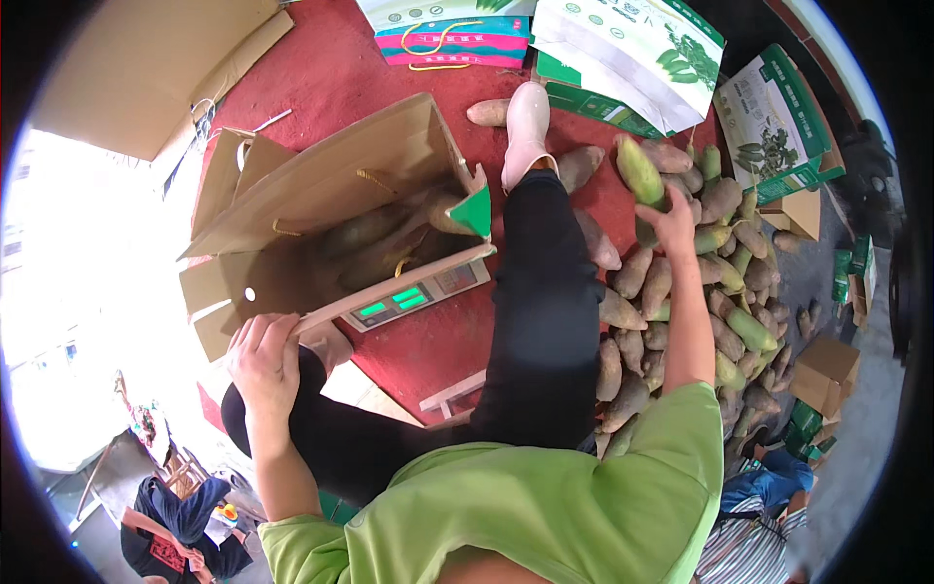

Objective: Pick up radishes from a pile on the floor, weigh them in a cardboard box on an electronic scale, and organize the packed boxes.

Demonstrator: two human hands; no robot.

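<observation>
My left hand (265, 358) is closed over the near left edge of an open cardboard box (321, 219). Inside the box lie several long radishes (375, 238), dim in shadow. The box sits on a digital scale (413, 302) with lit green displays. Off to the right, my right hand (671, 226) has its thumb and fingers around the near end of a large green radish (638, 169). That radish lies at the far left edge of a big heap of soil-covered radishes (725, 292).
A red mat (321, 58) covers the floor. My boot (528, 131) stands between box and heap. Printed cartons (632, 54) stand at the far side, another carton (778, 117) at the far right. A large cardboard sheet (146, 68) is far left. Striped cloth (754, 545) shows lower right.
</observation>
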